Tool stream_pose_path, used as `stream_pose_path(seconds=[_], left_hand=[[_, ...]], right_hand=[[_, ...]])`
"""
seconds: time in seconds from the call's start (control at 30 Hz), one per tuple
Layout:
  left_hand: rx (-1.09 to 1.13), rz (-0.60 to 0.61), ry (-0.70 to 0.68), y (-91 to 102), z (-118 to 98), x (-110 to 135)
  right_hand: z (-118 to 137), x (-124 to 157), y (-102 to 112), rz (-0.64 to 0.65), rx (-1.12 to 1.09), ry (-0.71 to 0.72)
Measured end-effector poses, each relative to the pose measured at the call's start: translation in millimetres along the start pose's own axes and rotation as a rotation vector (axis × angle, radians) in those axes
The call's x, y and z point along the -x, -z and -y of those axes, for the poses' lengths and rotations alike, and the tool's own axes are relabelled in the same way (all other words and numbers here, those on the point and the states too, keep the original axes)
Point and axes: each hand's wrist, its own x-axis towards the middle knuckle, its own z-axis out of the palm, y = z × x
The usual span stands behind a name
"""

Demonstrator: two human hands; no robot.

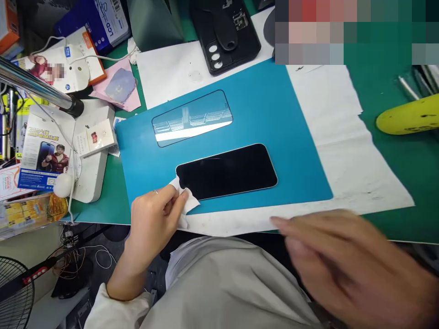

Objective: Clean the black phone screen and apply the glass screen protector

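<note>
A phone (228, 171) with a dark screen lies face up on a blue mat (298, 160). At its lower left corner my left hand (156, 214) is closed on a white wipe (187, 205), which touches the phone's edge. Farther back on the mat rests a clear screen protector (192, 118) with a thin black border and bright reflections. My right hand (343, 256) is over the table's front edge at the right, apart from the phone. Motion blurs its fingers, so I cannot tell whether they hold anything.
A black phone case (224, 34) lies behind the mat, over white paper (346, 137). Boxes, cables and a lamp's metal pole (41, 84) crowd the left. A yellow-green object (409, 115) is at the right. A fan (15, 292) stands low at left.
</note>
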Motion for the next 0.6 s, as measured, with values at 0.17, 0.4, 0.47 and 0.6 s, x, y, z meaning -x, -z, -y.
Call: stream_pose_path(seconds=[0.17,0.4,0.47,0.6], left_hand=[[0.120,-0.078,-0.037,-8.9,3,5],[0.191,-0.176,-0.114,-14.6,10,6],[0.154,-0.223,-0.199,-13.2,14,8],[-0.041,-0.250,-0.483,-7.3,22,13]], right_hand=[[37,-17,-31,0.144,-0.126,0.101],[49,-26,-58,0.238,0.097,0.067],[50,-26,-56,0.258,0.143,0.053],[48,-29,-49,0.302,0.203,0.045]])
